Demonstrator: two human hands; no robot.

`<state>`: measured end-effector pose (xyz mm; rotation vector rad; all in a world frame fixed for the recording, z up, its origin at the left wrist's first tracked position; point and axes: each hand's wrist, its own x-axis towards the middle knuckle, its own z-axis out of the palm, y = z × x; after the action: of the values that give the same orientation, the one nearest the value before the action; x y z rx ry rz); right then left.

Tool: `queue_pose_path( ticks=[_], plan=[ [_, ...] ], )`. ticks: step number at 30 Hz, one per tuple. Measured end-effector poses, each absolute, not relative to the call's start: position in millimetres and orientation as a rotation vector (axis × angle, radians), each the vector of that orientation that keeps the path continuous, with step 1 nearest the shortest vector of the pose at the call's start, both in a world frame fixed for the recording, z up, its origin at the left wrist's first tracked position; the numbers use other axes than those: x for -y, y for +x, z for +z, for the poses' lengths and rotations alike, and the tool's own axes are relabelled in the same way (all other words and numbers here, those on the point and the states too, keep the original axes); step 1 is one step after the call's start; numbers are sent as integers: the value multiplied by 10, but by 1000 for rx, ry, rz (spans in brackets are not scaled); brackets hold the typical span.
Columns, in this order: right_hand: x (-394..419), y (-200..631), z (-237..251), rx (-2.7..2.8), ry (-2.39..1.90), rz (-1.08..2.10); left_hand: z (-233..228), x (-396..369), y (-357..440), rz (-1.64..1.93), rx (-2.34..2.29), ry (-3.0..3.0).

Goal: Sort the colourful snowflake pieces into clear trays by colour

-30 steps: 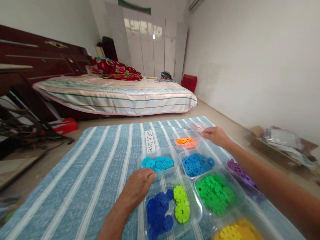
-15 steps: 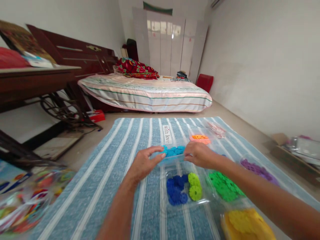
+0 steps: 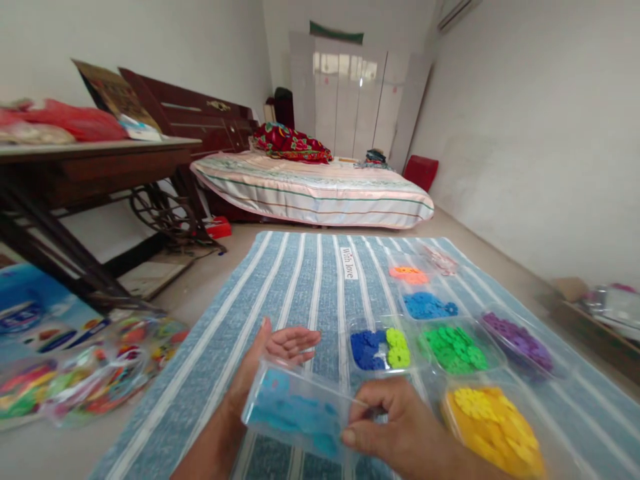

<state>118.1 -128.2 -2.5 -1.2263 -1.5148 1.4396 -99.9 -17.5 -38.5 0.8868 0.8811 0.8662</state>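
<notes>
1. My right hand (image 3: 383,420) pinches one end of a clear rectangular plastic box (image 3: 313,387) of light-blue discs (image 3: 295,419), tilted over blue-and-white striped cloth (image 3: 300,287).
2. My left hand (image 3: 287,345) is open behind it.
3. Beyond: green notched discs (image 3: 456,350), boxed.

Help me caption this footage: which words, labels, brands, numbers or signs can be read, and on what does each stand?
"With love": on a white panel of the striped cloth.
Blue printed package, lower left: lettering too blurred to read.
I can make out no other text.
</notes>
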Motion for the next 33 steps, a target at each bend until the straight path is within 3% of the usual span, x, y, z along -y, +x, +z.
queue_pose_path(
  ticks=[3,7,19,26,33],
  plan=[
    [1355,1060,-438,1301,-1184,1553,-369,290,-989,839,-904,752],
    [1461,1058,-726,1150,-1218,1447,-350,378,-850,754,-860,663],
    [1566,1506,-127,1746,-1011,1107,-42,448,-653,696,-491,815],
    [1240,1875,-90,1173,-1047,1314,365,27,-167,625,-724,740],
    [963,2001,-344,701,-788,1595,159,-271,179,704,-1028,774]
  ],
)
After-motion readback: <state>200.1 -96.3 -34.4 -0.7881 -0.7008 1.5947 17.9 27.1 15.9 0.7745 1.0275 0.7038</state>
